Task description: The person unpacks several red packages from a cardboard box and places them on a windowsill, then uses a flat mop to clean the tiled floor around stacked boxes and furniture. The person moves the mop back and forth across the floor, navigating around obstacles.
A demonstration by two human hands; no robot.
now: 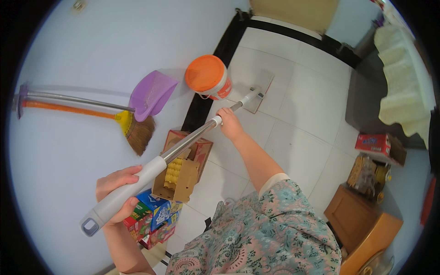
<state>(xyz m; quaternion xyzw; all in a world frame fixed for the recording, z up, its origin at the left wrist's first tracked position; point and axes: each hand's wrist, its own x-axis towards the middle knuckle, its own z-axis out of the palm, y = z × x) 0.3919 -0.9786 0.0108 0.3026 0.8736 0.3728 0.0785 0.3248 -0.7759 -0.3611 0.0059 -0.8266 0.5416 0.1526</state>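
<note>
- Nearest the camera, around 8 o'clock from centre view: the pale grey grip (137,184) of your flat mop (189,140).
- Your left hand (118,184), 8 o'clock: fingers wrapped around this grip, its end protruding below the hand.
- Your right hand (228,123), just above centre: fingers closed around the mop's metal pole, by a white collar (216,120).
- Mop position: slanting from 8 o'clock to 1 o'clock; mop head (266,82) on the white tiled floor (316,107).
- Near 12 o'clock: bucket (222,87) with an orange lid (205,73), just beside the mop head.
- 10 o'clock: purple dustpan (149,94) against the wall; yellow-collared broom (141,133) beside it, towards 9.
- 8 o'clock, partly behind the mop: open cardboard box (186,181) with yellow contents.
- 3 o'clock: red carton (372,143).
- 4 o'clock: brown wooden furniture (350,213).
</note>
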